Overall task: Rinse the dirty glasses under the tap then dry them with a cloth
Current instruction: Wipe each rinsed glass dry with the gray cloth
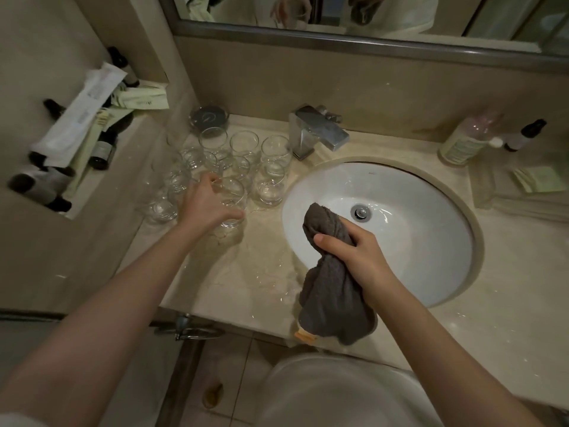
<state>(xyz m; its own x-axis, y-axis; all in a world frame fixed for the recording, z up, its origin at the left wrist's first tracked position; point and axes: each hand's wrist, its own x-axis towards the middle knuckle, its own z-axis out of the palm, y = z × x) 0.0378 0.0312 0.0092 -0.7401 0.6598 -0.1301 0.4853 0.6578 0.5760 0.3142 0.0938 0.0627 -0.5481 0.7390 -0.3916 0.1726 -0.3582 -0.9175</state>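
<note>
Under the left hand [207, 202], fingers curl round the front glass [233, 201] on the wet tabletop [246, 272] — slick, fragile, likely best gripped mid-wall — while the right hand [354, 251] clutches the soft grey cloth [329, 291].

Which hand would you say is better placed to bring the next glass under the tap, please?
Left, probably. The left hand already grips a glass on the counter beside the basin, while the right hand is occupied holding the dark cloth.
</note>
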